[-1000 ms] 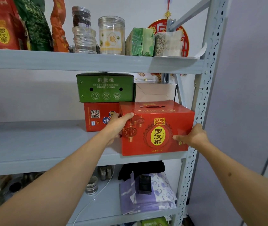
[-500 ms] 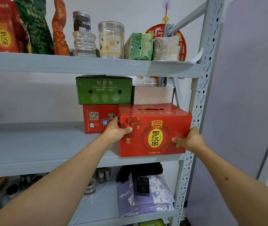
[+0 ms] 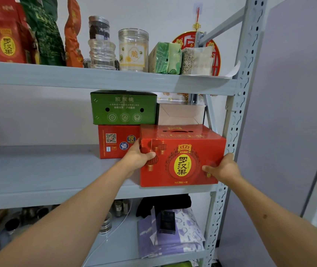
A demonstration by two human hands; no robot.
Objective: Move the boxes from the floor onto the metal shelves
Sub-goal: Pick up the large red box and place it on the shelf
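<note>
Red box (image 3: 180,157) sits on the middle shelf (image 3: 38,170) at its right end, near edge at the lip, gripped on both sides by the left hand (image 3: 136,158) and right hand (image 3: 224,168), thumbs on its front. The placing step looks nearly done; next, a push toward the far wall, then release.
</note>
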